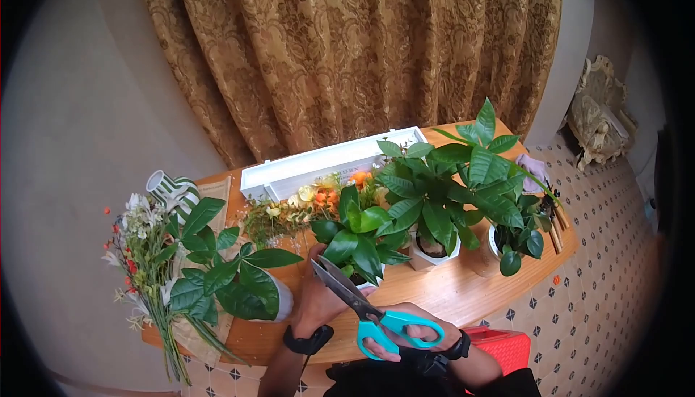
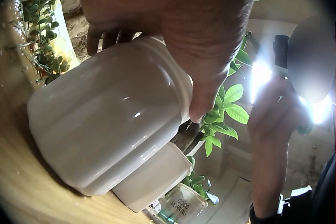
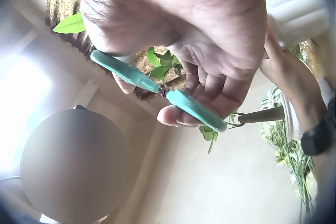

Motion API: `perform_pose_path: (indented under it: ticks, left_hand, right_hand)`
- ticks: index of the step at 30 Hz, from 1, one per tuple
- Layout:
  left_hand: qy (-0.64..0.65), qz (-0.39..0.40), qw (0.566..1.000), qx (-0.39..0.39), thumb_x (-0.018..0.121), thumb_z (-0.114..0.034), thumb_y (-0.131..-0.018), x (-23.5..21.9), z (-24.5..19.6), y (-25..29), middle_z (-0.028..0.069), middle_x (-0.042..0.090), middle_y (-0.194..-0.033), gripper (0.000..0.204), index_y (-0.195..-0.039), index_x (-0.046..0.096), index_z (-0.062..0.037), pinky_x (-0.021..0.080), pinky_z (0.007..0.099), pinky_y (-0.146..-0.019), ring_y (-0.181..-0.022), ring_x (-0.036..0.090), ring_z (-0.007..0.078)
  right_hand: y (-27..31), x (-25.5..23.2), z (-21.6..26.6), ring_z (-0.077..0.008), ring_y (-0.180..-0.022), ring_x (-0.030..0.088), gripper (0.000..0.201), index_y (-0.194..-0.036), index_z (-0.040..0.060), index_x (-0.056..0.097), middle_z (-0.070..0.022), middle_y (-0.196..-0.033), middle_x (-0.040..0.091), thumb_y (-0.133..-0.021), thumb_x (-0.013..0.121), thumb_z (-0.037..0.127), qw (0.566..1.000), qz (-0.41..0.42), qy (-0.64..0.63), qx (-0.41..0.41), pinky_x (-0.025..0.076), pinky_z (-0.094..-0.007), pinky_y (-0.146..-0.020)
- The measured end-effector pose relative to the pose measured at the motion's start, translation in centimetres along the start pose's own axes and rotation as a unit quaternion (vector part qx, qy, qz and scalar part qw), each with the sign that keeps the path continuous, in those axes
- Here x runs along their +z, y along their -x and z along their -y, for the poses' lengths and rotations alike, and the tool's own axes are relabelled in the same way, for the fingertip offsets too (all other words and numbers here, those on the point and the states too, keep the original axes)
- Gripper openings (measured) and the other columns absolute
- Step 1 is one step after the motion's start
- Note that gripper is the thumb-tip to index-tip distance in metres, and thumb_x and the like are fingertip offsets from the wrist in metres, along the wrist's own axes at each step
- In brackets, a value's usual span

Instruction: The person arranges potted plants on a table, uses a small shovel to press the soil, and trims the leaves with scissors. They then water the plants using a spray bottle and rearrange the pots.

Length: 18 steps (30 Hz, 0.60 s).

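In my right hand (image 1: 447,330) are scissors (image 1: 391,319) with teal handles, thumb and fingers through the loops. Their dark blades, slightly parted, point up and left over my left hand (image 1: 318,301) in the head view. That left hand grips the rim of a glossy white pot (image 2: 105,113), fingers on one side and thumb on the other. The pot holds a leafy green plant (image 1: 353,245). In the head view its leaves and the blades hide part of the left hand.
Left of my hands stands another potted plant (image 1: 246,281), beside long-stemmed flowers (image 1: 145,274) and a striped vase (image 1: 172,190). Two more potted plants stand to the right. Behind are orange and cream flowers (image 1: 318,198) and a long white box (image 1: 333,158). A red stool (image 1: 503,350) is below.
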<state>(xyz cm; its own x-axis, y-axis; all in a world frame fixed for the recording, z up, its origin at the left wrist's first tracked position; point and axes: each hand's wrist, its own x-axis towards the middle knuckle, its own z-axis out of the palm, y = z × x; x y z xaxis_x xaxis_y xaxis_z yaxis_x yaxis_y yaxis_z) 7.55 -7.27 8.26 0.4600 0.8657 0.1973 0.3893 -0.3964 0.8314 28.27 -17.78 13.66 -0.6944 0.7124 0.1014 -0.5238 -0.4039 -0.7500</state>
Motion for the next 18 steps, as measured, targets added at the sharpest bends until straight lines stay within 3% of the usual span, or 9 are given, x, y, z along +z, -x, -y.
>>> perform_pose_path:
  ticks: [2, 6, 8, 11, 14, 18]
  left_hand:
    - [-0.015, -0.037, 0.999, 0.025, 0.094, -0.037, -0.063, 0.0, -0.1, 0.0, 0.0155, 0.065, -0.119, 0.072, -0.121, 0.066, -0.0047, 0.046, 0.0465, -0.1, -0.119, 0.054, 0.0354]
    - [-0.036, -0.023, 0.999, -0.009, 0.094, -0.038, -0.063, 0.0, 0.0, 0.2, 0.0154, 0.063, -0.118, 0.072, -0.12, 0.066, -0.005, 0.047, 0.0471, -0.097, -0.116, 0.054, 0.0368]
    - [-0.053, -0.039, 0.997, 0.03, 0.095, -0.038, -0.062, 0.0, 0.0, 0.1, 0.0159, 0.063, -0.116, 0.071, -0.118, 0.066, -0.0056, 0.047, 0.0483, -0.095, -0.111, 0.054, 0.0377]
    - [-0.056, -0.05, 0.997, 0.026, 0.095, -0.039, -0.061, 0.0, 0.1, 0.3, 0.0162, 0.062, -0.117, 0.071, -0.118, 0.066, -0.0057, 0.047, 0.0484, -0.094, -0.112, 0.053, 0.0372]
    - [-0.046, -0.049, 0.997, 0.03, 0.094, -0.039, -0.063, 0.1, 0.4, 0.5, 0.0162, 0.061, -0.116, 0.07, -0.119, 0.066, -0.0054, 0.046, 0.0481, -0.094, -0.113, 0.051, 0.0366]
    - [-0.053, -0.01, 0.998, 0.036, 0.091, -0.039, -0.066, -0.9, -1.6, -0.1, 0.0164, 0.06, -0.119, 0.069, -0.121, 0.065, -0.0053, 0.044, 0.0492, -0.095, -0.115, 0.05, 0.0364]
  right_hand:
    - [-0.3, -0.2, -0.2, -0.0143, -0.069, 0.055, 0.079, -0.119, -0.0069, 0.054, -0.0099, -0.092, 0.06, -0.089, 0.065, 0.065, 1.0, 0.001, 0.004, -0.007, 0.043, -0.0276, -0.067]
    - [-0.4, 0.3, 0.1, -0.0132, -0.066, 0.054, 0.076, -0.117, -0.0067, 0.055, -0.0089, -0.088, 0.061, -0.09, 0.066, 0.063, 1.0, -0.017, -0.005, -0.016, 0.042, -0.0274, -0.064]
    - [-0.3, 0.6, 0.5, -0.0129, -0.063, 0.054, 0.073, -0.116, -0.0067, 0.056, -0.009, -0.089, 0.061, -0.09, 0.068, 0.06, 0.998, -0.056, 0.018, -0.002, 0.042, -0.0265, -0.062]
    - [-0.1, 0.5, 0.5, -0.0129, -0.062, 0.053, 0.07, -0.116, -0.0069, 0.056, -0.0095, -0.09, 0.062, -0.09, 0.071, 0.056, 0.997, -0.069, 0.021, 0.003, 0.042, -0.0259, -0.062]
    - [0.3, 0.1, 0.5, -0.0087, -0.071, 0.053, 0.062, -0.121, -0.0024, 0.056, -0.0045, -0.097, 0.06, -0.092, 0.074, 0.049, 0.999, -0.033, -0.022, 0.013, 0.041, -0.023, -0.068]
    - [0.8, -0.1, 0.8, -0.0079, -0.071, 0.051, 0.066, -0.119, -0.0014, 0.056, -0.0033, -0.096, 0.059, -0.089, 0.074, 0.055, 1.0, -0.005, 0.011, 0.016, 0.04, -0.0228, -0.068]
